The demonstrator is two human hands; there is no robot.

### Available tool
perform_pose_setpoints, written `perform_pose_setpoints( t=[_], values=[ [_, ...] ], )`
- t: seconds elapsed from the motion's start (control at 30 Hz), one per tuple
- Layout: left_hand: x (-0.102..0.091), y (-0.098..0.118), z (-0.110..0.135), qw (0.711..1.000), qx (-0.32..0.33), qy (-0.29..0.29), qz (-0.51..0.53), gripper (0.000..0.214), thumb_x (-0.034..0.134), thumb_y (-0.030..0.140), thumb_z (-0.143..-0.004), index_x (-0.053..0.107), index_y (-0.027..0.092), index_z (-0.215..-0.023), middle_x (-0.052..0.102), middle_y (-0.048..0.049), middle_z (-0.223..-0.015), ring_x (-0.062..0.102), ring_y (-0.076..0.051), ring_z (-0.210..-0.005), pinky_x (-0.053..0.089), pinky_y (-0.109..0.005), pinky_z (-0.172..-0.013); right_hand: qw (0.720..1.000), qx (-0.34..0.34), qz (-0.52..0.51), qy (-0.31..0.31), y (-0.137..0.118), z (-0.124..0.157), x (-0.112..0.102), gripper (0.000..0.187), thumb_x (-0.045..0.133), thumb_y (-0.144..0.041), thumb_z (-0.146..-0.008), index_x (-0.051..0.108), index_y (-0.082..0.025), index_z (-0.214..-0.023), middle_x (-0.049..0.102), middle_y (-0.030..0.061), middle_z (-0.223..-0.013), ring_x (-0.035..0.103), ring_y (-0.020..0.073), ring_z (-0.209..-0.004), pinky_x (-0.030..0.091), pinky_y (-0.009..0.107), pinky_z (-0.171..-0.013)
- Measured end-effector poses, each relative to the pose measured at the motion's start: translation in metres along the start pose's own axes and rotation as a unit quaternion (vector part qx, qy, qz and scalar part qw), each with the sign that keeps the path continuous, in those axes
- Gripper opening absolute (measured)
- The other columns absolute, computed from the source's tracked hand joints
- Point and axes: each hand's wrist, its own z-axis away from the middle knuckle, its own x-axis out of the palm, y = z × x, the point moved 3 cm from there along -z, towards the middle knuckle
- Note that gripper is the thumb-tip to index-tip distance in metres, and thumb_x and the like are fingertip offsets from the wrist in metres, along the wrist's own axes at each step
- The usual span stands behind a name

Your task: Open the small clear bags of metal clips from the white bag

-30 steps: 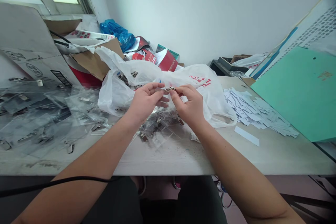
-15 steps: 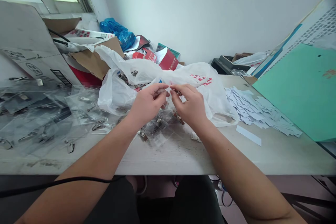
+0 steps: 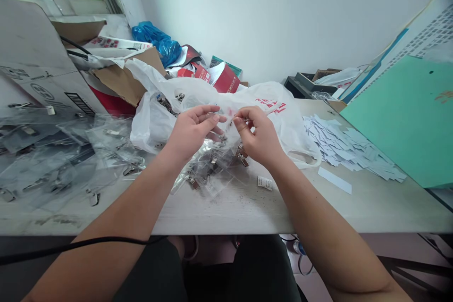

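My left hand and my right hand meet over the middle of the table, fingertips pinched together on a clear plastic badge sleeve with a small metal clip. Under my hands lies a loose heap of clear sleeves with metal clips. Just behind them sits a white plastic bag with red print, holding more clips.
Several clear sleeves cover the table's left side, below a cardboard box. A heap of white paper slips lies to the right, beside a green board. A small white packet rests near my right wrist. A black cable crosses my left forearm.
Both hands have kept working the same sleeve, shifting slightly left and down. The small white packet near my right wrist is now uncovered.
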Motion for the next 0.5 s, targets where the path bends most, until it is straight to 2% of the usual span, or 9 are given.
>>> perform_pose_setpoints(
  t=[0.07, 0.13, 0.2, 0.27, 0.33, 0.4, 0.5],
  values=[
    [-0.003, 0.002, -0.002, 1.000, -0.011, 0.010, 0.018, 0.031, 0.089, 0.028, -0.092, 0.079, 0.015, -0.119, 0.086, -0.0132, -0.109, 0.073, -0.015, -0.071, 0.059, -0.029, -0.061, 0.997, 0.020, -0.033, -0.064, -0.002, 0.001, 0.005, 0.010, 0.062, -0.030, -0.105, 0.068, -0.024, -0.100, 0.076, 0.0042, -0.100, 0.065, 0.0200, -0.089, 0.052, 0.035, -0.077],
    [-0.005, 0.003, -0.004, 0.998, -0.033, 0.003, 0.057, 0.034, 0.089, 0.031, -0.092, 0.078, 0.015, -0.121, 0.086, -0.0140, -0.109, 0.071, -0.014, -0.069, 0.056, -0.027, -0.059, 0.993, 0.052, -0.061, -0.086, -0.002, 0.003, 0.008, 0.010, 0.062, -0.031, -0.104, 0.068, -0.024, -0.098, 0.072, 0.0010, -0.088, 0.062, 0.0184, -0.079, 0.051, 0.035, -0.074],
    [-0.005, 0.004, -0.004, 0.992, -0.054, -0.022, 0.113, 0.042, 0.087, 0.044, -0.095, 0.076, 0.016, -0.125, 0.085, -0.0162, -0.117, 0.077, -0.018, -0.078, 0.060, -0.030, -0.064, 0.989, 0.091, -0.104, -0.048, 0.001, 0.003, 0.009, 0.012, 0.065, -0.034, -0.104, 0.067, -0.024, -0.098, 0.068, -0.0008, -0.081, 0.058, 0.0166, -0.072, 0.049, 0.033, -0.069],
    [-0.002, 0.005, -0.004, 0.982, -0.056, -0.062, 0.170, 0.056, 0.079, 0.064, -0.098, 0.075, 0.019, -0.131, 0.082, -0.0182, -0.134, 0.082, -0.026, -0.100, 0.067, -0.035, -0.076, 0.977, 0.133, -0.166, 0.009, 0.008, 0.003, 0.009, 0.020, 0.070, -0.043, -0.102, 0.066, -0.024, -0.098, 0.065, -0.0017, -0.079, 0.054, 0.0144, -0.066, 0.046, 0.031, -0.063],
    [0.001, 0.005, -0.002, 0.974, -0.041, -0.095, 0.201, 0.067, 0.078, 0.073, -0.096, 0.072, 0.021, -0.138, 0.076, -0.0184, -0.148, 0.081, -0.031, -0.119, 0.069, -0.039, -0.087, 0.958, 0.173, -0.222, 0.051, 0.015, 0.002, 0.011, 0.030, 0.074, -0.052, -0.100, 0.064, -0.024, -0.100, 0.063, -0.0023, -0.079, 0.051, 0.0122, -0.060, 0.043, 0.029, -0.056],
    [0.005, 0.002, 0.000, 0.975, -0.032, -0.106, 0.194, 0.071, 0.091, 0.064, -0.089, 0.068, 0.022, -0.141, 0.075, -0.0187, -0.151, 0.080, -0.031, -0.123, 0.069, -0.040, -0.091, 0.945, 0.198, -0.246, 0.085, 0.019, 0.002, 0.011, 0.036, 0.074, -0.058, -0.101, 0.062, -0.024, -0.102, 0.063, -0.0028, -0.079, 0.049, 0.0105, -0.056, 0.040, 0.028, -0.052],
    [0.013, -0.006, 0.002, 0.981, -0.036, -0.094, 0.167, 0.079, 0.105, 0.037, -0.078, 0.061, 0.022, -0.142, 0.080, -0.0173, -0.139, 0.082, -0.029, -0.117, 0.069, -0.040, -0.093, 0.952, 0.186, -0.214, 0.118, 0.017, 0.004, 0.012, 0.032, 0.069, -0.056, -0.105, 0.061, -0.025, -0.104, 0.067, -0.0015, -0.083, 0.055, 0.0117, -0.059, 0.043, 0.028, -0.054]
  ],
)
